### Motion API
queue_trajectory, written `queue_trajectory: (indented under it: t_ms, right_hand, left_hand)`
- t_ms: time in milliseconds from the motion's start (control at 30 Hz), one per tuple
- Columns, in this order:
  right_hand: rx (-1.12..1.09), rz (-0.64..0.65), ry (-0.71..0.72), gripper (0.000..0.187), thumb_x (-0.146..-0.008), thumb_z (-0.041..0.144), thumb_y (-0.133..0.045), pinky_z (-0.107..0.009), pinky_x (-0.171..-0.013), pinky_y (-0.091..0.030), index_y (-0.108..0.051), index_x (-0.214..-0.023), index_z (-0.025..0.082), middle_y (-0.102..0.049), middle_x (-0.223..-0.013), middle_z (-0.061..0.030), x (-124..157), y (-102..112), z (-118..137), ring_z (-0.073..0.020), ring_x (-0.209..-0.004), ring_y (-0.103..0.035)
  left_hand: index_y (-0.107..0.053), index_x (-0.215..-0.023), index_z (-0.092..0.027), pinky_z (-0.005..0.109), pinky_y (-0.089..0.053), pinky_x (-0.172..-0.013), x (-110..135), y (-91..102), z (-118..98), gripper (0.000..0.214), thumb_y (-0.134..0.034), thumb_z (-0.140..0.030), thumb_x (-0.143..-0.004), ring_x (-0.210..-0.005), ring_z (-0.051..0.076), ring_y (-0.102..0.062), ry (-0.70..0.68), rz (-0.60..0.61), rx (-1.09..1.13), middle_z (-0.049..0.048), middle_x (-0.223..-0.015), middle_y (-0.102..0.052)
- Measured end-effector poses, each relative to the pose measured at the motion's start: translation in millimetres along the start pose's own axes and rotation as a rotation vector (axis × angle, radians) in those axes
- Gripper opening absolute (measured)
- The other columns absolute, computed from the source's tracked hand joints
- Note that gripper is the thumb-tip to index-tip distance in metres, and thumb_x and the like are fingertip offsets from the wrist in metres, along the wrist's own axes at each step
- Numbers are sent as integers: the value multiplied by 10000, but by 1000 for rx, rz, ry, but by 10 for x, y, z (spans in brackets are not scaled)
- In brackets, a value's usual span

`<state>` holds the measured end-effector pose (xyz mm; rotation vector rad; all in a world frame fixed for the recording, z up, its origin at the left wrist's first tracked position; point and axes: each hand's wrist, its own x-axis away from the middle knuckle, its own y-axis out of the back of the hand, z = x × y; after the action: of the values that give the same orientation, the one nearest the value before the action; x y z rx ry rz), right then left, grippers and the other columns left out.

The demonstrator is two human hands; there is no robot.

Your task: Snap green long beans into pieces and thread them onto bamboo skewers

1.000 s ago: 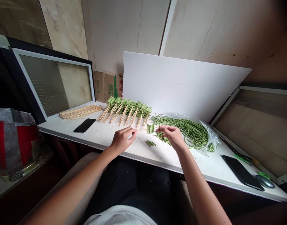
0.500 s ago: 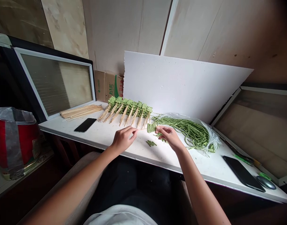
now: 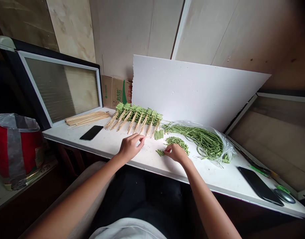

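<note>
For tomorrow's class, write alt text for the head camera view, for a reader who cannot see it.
A person's left hand holds a bamboo skewer tipped with cut green beans while the right hand is over loose pieces on a white table. Loaded skewers lie in a row behind, beside a plastic bag of long green beans.

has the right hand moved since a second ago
Yes, the right hand has moved toward the white table's front edge, away from the plastic bag.
</note>
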<state>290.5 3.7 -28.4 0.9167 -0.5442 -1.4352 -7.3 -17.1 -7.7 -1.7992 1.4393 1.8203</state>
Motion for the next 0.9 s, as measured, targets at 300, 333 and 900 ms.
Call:
queue_trajectory:
  t_ms: [300, 333, 900]
  right_hand:
    - [-502, -109, 2, 321, -776, 538, -812, -286, -561, -481, -794, -842, 224, -797, -853, -81, -9, 311, 141, -219, -724, -699]
    - [-603, -106, -23, 341, -774, 557, -815, -274, -559, -484, -792, -871, 232, -799, -886, -72, -4, 343, 166, -212, -752, -704]
    - [-1222, 28, -107, 326, -810, 479, -841, -238, -648, -585, -764, -997, 223, -770, -1215, -111, 61, 390, 394, -272, -1231, -693]
  left_hand:
    - [-719, -991, -209, 249, -514, -683, 4, -2, -20, 128, -592, -197, -985, -788, 158, -712, -3, -5, 20, 27, -874, -752]
    - [-718, -995, -209, 248, -508, -671, 5, -4, -25, 126, -593, -199, -985, -777, 155, -709, -4, -7, 22, 25, -870, -751]
    - [-723, -978, -213, 247, -490, -626, 1, 2, -52, 121, -604, -194, -966, -710, 144, -682, 6, -15, 36, 15, -839, -746]
